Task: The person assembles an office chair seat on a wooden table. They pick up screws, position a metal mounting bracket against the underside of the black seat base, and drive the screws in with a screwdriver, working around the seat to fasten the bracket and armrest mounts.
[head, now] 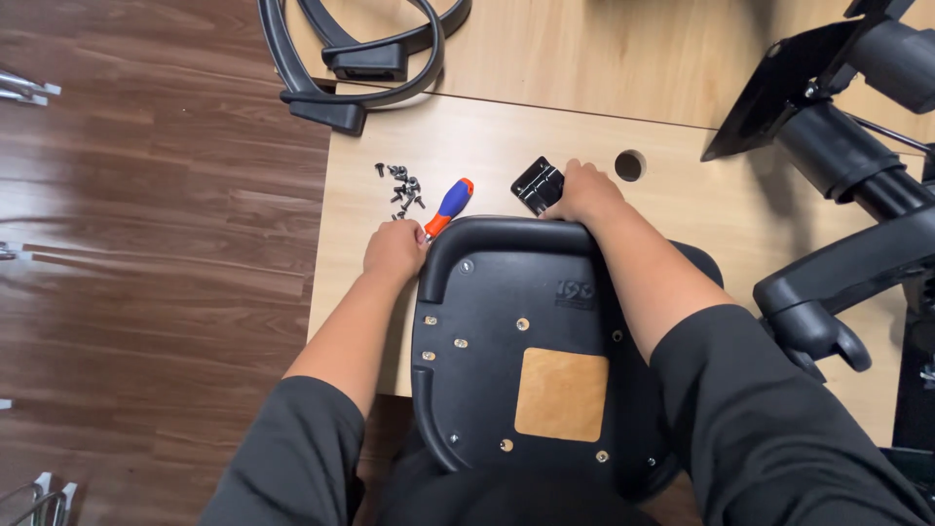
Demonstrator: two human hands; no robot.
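A black plastic chair seat pan (526, 321) lies underside up on a light wooden panel (487, 146), with a tan square patch and several screw holes showing. My left hand (393, 251) is closed around a screwdriver (447, 207) with a blue and orange handle, at the seat's far left corner. My right hand (582, 193) rests on the seat's far edge, fingertips touching a small black bracket (537, 184). A small heap of dark screws (401, 188) lies just beyond the screwdriver.
Two black curved armrests (360, 58) lie at the panel's far left edge. A black chair mechanism with a gas cylinder and arm (838, 166) stands to the right. A round hole (630, 165) is cut in the panel. Dark wood floor is on the left.
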